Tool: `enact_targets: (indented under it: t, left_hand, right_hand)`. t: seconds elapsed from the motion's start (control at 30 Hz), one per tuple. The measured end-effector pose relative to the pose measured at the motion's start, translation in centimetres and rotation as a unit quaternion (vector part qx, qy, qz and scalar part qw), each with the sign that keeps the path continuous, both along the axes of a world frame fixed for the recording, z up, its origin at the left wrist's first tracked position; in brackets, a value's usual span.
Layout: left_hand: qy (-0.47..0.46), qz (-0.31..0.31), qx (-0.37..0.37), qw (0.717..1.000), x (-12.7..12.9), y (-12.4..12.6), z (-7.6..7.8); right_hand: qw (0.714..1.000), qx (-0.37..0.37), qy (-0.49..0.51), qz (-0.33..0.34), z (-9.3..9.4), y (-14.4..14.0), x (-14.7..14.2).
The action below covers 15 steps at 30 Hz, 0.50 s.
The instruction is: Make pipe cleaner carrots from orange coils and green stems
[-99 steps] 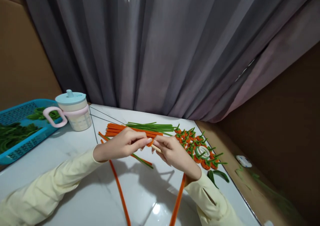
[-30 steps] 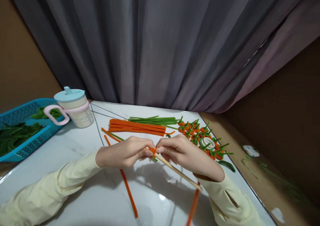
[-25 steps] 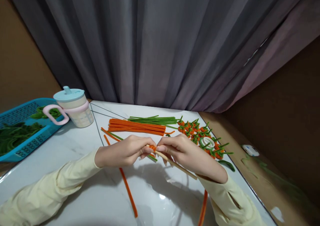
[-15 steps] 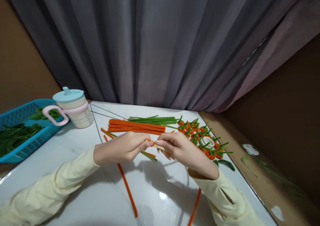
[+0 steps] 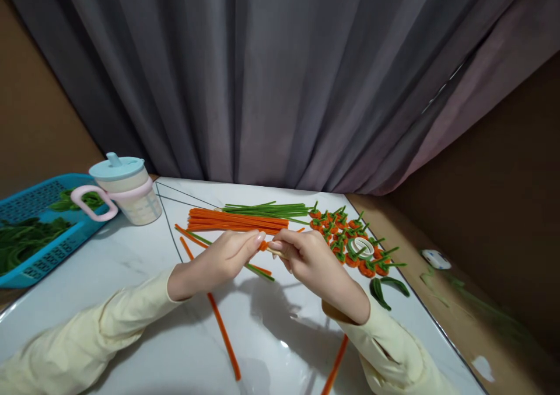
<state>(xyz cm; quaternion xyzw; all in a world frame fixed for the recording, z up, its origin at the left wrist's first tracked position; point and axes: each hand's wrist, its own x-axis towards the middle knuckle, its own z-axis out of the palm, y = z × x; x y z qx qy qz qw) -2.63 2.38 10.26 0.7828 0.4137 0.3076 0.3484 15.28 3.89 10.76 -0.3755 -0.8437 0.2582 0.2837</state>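
Orange pipe cleaner (image 5: 263, 245) is pinched between the fingertips of the left hand (image 5: 219, 261) and the right hand (image 5: 312, 261), which also grips a thin wooden stick (image 5: 276, 252), just above the white table (image 5: 131, 278).

- Wooden stick (image 5: 276, 252): mostly hidden w/in right hand (image 5: 312, 261); only a short bit shows.
- Blue basket (image 5: 30, 231), left of stick: cut off by frame edge.
- Small white item (image 5: 434, 259), right of stick: too small to ID.
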Motion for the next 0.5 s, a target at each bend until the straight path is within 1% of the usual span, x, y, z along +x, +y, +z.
enact_targets:
  t: [0.07, 0.17, 0.27, 0.37, 0.5]
  left_hand:
    - [0.023, -0.015, 0.047, 0.999, 0.1, 0.0, 0.0]
    - [0.034, -0.037, 0.081, 0.995, 0.0, 0.0, 0.0]
    - [0.051, -0.066, 0.098, 0.992, -0.2, -0.1, 0.0]
    - [0.074, -0.115, 0.108, 0.985, -0.5, -0.2, 0.2]
    - [0.086, -0.166, 0.126, 0.974, -0.8, -0.4, 0.4]
  right_hand:
    - [1.0, 0.008, -0.006, -0.004, 0.0, -0.1, -0.1]
    - [1.0, 0.005, -0.016, 0.008, 0.5, -0.2, 0.2]
    - [0.996, -0.045, -0.028, 0.075, 1.5, 0.0, 1.2]
    - [0.98, -0.113, -0.046, 0.157, 2.4, 0.3, 2.2]
    - [0.972, -0.11, -0.052, 0.2, 2.7, 0.6, 2.6]
